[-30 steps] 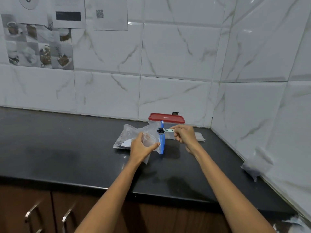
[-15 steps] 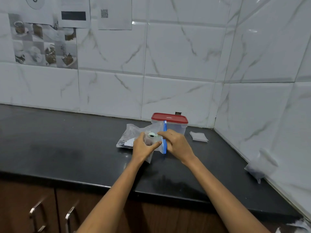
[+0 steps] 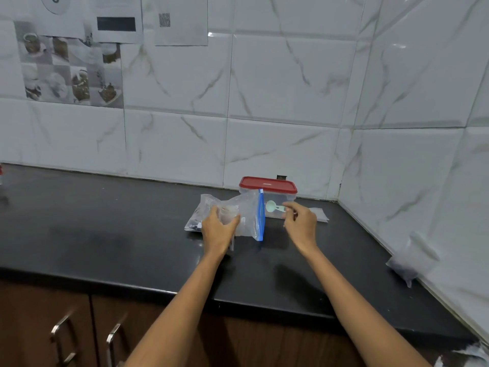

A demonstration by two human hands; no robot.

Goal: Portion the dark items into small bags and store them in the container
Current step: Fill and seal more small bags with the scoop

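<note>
My left hand (image 3: 218, 229) grips a small clear bag (image 3: 229, 217) held upright on the black counter (image 3: 105, 234). Behind it lies a large clear zip bag with a blue seal strip (image 3: 260, 214); dark items (image 3: 194, 225) show at its left end. My right hand (image 3: 300, 221) pinches the handle of a pale green measuring spoon (image 3: 272, 207), whose bowl looks empty and sits just right of the blue strip. A clear container with a red lid (image 3: 267, 184) stands against the wall behind the spoon, lid on.
A small stack of flat clear bags (image 3: 318, 214) lies right of my right hand. One filled small bag (image 3: 407, 263) leans on the right wall. Tiled walls meet in the corner behind the container. Cabinet doors with metal handles (image 3: 60, 329) sit below the counter edge.
One second ago the spoon held dark items beside the blue strip. It went to the small bag's mouth, and now my right hand has drawn back to the right with the spoon empty.
</note>
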